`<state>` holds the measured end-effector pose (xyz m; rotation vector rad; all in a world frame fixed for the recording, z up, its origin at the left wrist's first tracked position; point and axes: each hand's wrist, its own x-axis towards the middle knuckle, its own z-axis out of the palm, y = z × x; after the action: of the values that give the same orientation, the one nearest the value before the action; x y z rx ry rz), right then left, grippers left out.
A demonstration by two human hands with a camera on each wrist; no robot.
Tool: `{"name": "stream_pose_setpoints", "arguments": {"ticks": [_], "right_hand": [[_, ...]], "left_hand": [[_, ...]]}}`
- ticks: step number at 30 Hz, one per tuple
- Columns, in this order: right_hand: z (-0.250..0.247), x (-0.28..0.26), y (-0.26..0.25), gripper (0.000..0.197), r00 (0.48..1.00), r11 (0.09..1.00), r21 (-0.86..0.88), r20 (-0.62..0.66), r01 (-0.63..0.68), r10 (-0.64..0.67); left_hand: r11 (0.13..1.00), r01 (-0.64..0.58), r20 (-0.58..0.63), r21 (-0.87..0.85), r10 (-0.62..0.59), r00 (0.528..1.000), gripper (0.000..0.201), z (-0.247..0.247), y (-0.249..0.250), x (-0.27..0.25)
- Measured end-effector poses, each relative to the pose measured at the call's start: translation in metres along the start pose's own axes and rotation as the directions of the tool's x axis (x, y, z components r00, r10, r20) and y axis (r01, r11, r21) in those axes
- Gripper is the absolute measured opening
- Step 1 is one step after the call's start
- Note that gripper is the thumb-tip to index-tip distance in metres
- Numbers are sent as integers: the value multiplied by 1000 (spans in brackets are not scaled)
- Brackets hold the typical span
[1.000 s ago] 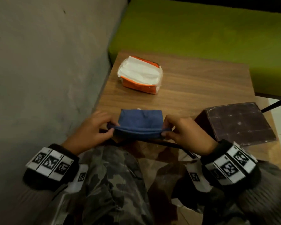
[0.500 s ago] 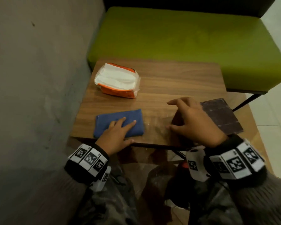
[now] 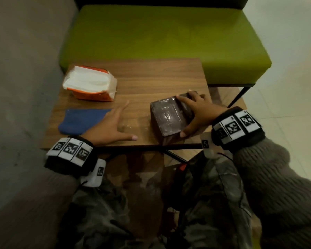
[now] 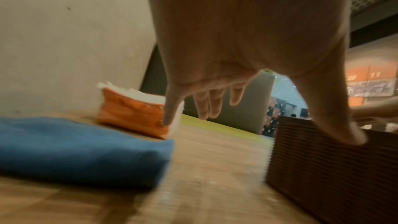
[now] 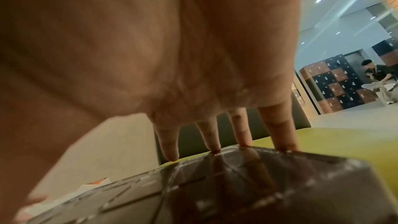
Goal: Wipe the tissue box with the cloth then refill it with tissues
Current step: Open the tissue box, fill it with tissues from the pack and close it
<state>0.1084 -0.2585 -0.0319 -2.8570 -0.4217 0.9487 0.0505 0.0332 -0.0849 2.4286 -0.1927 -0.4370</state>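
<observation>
The dark brown tissue box (image 3: 166,117) stands on the wooden table (image 3: 151,83) at the near right. My right hand (image 3: 185,115) grips it, fingers over its top and thumb on the near corner. In the right wrist view the fingertips (image 5: 241,140) press on the glossy box top (image 5: 237,185). My left hand (image 3: 118,123) hovers open with spread fingers between the box and the folded blue cloth (image 3: 81,121), holding nothing. The cloth (image 4: 75,149) lies flat at the near left. Behind it sits an orange pack of white tissues (image 3: 90,83).
A grey wall (image 3: 22,78) runs along the table's left edge. A green bench (image 3: 160,38) stands behind the table, with a black table leg (image 3: 239,96) at the right. My lap lies under the near edge. Bare tabletop shows in the middle and far right.
My left hand has lifted off the cloth and moved right, fingers spread. My right hand has closed round the tissue box and drawn it leftward onto the table.
</observation>
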Motion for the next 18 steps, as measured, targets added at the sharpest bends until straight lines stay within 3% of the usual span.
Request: {"name": "stream_pose_setpoints", "arguments": {"ticks": [6,18], "right_hand": [[16,-5,-16,129,998,998,-25,-35,52,-53],[20,-9,-56,122,983,929,-326,12,175,-181]], "left_hand": [[994,-97,70,-44,100,993,135,32,44,12],[988,-91,120,121,76,990,127,15,11,-8]]}}
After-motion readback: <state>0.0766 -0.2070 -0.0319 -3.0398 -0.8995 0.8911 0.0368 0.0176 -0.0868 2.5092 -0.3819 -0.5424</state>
